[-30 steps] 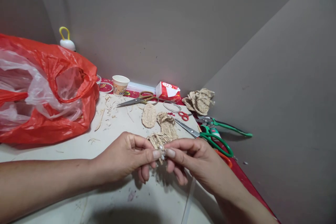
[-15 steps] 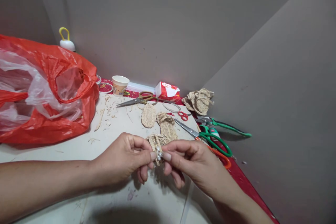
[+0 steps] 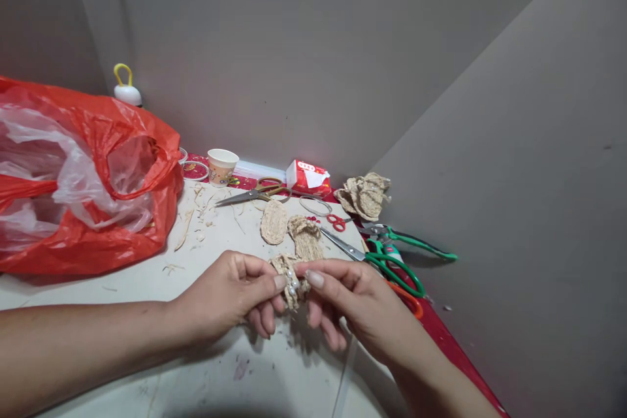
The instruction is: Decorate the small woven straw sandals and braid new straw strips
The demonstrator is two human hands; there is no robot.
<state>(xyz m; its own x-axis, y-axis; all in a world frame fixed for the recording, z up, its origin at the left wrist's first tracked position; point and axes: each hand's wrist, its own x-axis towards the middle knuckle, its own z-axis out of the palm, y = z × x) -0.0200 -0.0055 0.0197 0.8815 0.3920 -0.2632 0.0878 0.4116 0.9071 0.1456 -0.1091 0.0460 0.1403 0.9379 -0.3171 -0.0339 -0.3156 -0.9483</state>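
My left hand [image 3: 245, 290] grips a small woven straw slipper [image 3: 287, 261] between thumb and fingers, above the white tabletop. White pearl beads [image 3: 292, 287] show in a cluster on the slipper's band. At its right side, my right hand [image 3: 343, 297] is closed, the index fingertip touching the slipper near the beads and the thumb close by. Whatever thin thing lies in that right pinch is too small to make out. Just beyond the hands lie another straw slipper [image 3: 306, 240] and a flat oval straw sole [image 3: 273, 222].
Green-handled scissors [image 3: 392, 264], green pliers [image 3: 421, 243], orange handles [image 3: 411, 300] and small red scissors [image 3: 337, 223] lie right. Behind are gold-handled scissors [image 3: 255, 193], a paper cup [image 3: 222, 168], a tissue pack [image 3: 308, 177] and stacked straw pieces [image 3: 365, 196]. A red plastic bag [image 3: 98, 245] fills the left.
My right thumb has drawn slightly back to the right from the beads and lifted. The left hand keeps its grip on the slipper. The whole view has shifted a little.
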